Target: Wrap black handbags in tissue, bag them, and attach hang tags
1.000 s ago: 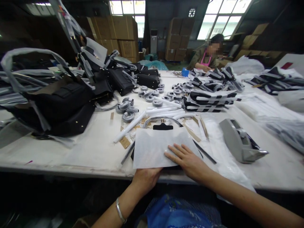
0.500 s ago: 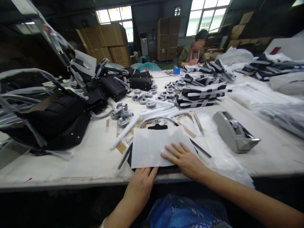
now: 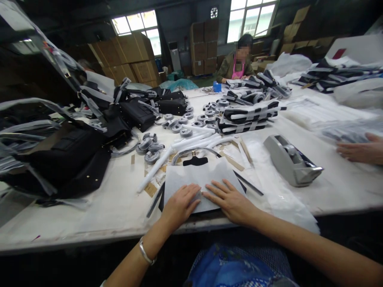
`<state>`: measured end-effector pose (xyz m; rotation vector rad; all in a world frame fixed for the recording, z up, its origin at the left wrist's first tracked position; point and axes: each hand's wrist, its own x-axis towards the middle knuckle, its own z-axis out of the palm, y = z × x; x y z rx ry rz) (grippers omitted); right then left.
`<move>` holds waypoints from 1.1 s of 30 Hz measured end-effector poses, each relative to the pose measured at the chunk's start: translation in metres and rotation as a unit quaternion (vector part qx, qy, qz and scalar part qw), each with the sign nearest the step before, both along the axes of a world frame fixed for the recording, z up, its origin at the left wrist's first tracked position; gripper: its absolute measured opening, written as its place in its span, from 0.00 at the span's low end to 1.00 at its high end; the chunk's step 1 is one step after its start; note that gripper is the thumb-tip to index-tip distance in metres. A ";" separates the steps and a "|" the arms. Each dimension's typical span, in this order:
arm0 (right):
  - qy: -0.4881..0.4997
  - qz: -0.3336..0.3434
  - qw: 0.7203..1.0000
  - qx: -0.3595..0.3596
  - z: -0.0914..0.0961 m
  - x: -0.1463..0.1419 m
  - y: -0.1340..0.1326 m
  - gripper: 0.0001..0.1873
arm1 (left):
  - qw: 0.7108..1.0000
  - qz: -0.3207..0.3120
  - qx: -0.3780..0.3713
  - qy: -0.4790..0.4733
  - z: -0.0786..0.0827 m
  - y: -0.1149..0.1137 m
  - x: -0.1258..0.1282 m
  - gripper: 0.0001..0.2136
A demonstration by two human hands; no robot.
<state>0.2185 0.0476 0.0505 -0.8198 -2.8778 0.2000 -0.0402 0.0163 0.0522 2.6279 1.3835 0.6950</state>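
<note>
A white sheet of paper (image 3: pixel 176 179) lies over a black handbag (image 3: pixel 195 161), whose flap tab, handle and dark edges show around it. My left hand (image 3: pixel 182 203) rests on the sheet's left part, palm down, fingers stretched out. Flat on the right part lies my right hand (image 3: pixel 229 201), its fingers spread. Neither hand grips anything. A dark strap (image 3: pixel 249 184) sticks out to the right of the bag, and another wrapped strap (image 3: pixel 154 203) to the left. Most of the bag is hidden beneath the paper.
A grey tape dispenser (image 3: pixel 287 159) stands to the right. Black handbags (image 3: pixel 68 155) crowd the left. Rolled straps (image 3: pixel 152 147), white tubes (image 3: pixel 203 139) and wrapped stacks (image 3: pixel 251 113) lie beyond. Another person's hand (image 3: pixel 362 149) reaches in at right; a co-worker (image 3: pixel 239 63) sits across.
My left hand has moved from the bag's front edge up onto the paper. My right hand stays on the sheet. Another person's hand has appeared at the right edge.
</note>
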 end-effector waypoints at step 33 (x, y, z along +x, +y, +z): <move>-0.017 -0.028 0.998 -0.062 0.027 -0.018 0.003 0.30 | 0.997 0.012 0.015 -0.068 -0.018 -0.012 0.000 0.15</move>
